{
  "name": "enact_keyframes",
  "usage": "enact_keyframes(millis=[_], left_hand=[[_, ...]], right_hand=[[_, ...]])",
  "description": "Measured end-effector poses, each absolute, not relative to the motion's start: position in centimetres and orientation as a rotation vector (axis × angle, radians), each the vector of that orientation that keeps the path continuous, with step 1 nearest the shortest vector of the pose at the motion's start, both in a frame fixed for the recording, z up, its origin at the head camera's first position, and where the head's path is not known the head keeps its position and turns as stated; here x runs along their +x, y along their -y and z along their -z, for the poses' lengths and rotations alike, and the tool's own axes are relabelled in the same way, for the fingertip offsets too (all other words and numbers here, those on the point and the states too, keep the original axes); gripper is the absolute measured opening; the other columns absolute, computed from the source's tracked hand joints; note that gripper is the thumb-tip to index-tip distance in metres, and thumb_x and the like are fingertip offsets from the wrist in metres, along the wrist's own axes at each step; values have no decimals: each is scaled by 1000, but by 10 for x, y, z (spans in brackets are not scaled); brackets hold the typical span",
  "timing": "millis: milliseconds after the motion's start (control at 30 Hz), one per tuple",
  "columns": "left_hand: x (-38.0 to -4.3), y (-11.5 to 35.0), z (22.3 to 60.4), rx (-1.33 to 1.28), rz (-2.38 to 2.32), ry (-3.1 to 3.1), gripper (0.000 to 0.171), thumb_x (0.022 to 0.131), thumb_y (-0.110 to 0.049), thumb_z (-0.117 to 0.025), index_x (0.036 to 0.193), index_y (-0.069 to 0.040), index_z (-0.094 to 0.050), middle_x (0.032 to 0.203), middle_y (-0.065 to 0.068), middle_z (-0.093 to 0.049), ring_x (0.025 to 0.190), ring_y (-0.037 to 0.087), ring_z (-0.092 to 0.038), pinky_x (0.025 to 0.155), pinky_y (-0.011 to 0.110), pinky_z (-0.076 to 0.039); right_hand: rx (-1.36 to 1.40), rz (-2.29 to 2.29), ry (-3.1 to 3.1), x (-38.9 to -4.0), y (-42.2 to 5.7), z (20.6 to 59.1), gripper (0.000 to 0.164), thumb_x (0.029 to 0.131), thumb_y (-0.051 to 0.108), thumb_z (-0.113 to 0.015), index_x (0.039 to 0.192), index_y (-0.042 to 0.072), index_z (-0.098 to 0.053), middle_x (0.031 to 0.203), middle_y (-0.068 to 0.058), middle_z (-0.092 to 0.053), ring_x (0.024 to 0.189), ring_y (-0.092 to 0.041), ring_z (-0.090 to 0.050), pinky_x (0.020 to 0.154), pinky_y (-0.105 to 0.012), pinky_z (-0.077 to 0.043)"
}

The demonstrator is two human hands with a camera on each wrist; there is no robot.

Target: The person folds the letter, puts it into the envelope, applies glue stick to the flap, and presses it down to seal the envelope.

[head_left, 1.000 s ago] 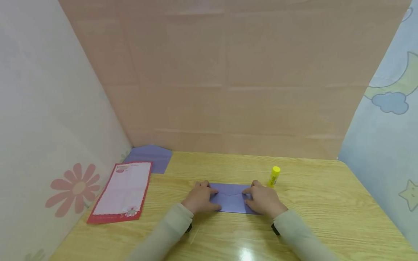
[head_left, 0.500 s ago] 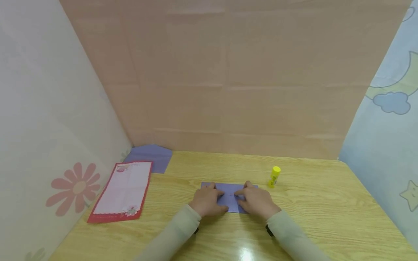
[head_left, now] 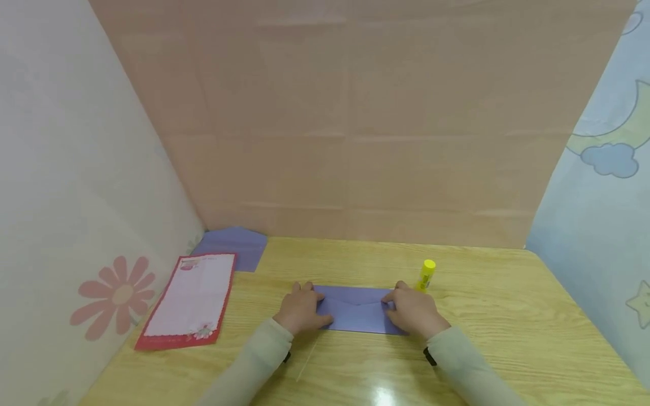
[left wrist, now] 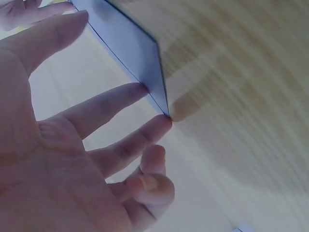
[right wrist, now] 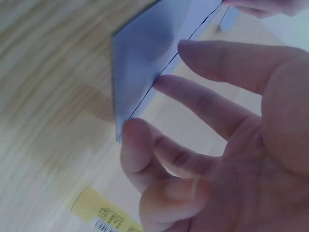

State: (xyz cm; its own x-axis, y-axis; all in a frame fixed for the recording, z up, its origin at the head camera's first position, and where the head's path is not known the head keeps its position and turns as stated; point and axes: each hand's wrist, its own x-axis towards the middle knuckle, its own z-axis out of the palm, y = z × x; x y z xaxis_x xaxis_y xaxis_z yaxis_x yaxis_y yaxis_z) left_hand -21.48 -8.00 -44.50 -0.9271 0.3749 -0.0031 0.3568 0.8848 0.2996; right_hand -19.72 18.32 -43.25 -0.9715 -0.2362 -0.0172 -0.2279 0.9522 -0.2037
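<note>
A purple envelope (head_left: pixel 358 318) lies flat on the table in the head view, its flap folded down over the body. My left hand (head_left: pixel 303 309) touches its left end, with fingertips along the flap edge and the thumb nearer to me. At the opposite end, my right hand (head_left: pixel 413 310) rests its fingertips on the envelope in the same way. Both wrist views show mostly extended fingers meeting the paper. Just beyond the right hand stands a yellow glue stick (head_left: pixel 427 273), its base partly hidden by that hand in the head view.
Red-bordered letter paper (head_left: pixel 193 299) lies at the left, overlapping another purple envelope (head_left: pixel 244 245) in the back left corner. A brown paper sheet (head_left: pixel 345 141) rises behind the wooden table (head_left: pixel 508 316). Patterned walls flank both sides.
Both hands first slid inward toward the envelope's middle, then spread apart to its two ends. More of the envelope and its flap now shows between them. The glue stick stays put.
</note>
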Motion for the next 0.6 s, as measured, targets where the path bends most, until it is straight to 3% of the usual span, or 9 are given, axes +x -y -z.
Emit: enact_keyframes(millis=[133,233,333,600], left_hand=[[-218,78,446,638,-472,-2998,57,80,-50,-79,115,-5,-75,112,16,-61,105,33,-51,82,47,-52],[-220,73,447,681,-525,-2954,57,82,-51,-77,116,-7,-75,116,20,-60,108,34,-52,87,47,-51],[-219,66,448,723,-553,-2899,57,83,-53,-76,120,-11,-74,121,24,-60,115,39,-51,90,49,-51],[-208,52,446,720,-412,-2929,57,83,-57,-75,124,-18,-73,123,22,-61,110,33,-50,85,47,-51]], right_hand=[[-417,343,-3079,-196,-179,435,30,83,12,-70,112,7,-76,104,-15,-59,70,-17,-52,48,-35,-44],[-424,351,-3096,-195,-172,438,31,81,9,-70,112,5,-75,99,-16,-57,69,-17,-52,48,-36,-44],[-447,371,-3084,-193,-162,441,36,79,8,-70,115,8,-75,97,-17,-55,63,-18,-50,46,-35,-43],[-592,408,-3102,-188,-139,444,36,78,7,-71,113,14,-76,95,-14,-56,61,-17,-49,46,-38,-45]])
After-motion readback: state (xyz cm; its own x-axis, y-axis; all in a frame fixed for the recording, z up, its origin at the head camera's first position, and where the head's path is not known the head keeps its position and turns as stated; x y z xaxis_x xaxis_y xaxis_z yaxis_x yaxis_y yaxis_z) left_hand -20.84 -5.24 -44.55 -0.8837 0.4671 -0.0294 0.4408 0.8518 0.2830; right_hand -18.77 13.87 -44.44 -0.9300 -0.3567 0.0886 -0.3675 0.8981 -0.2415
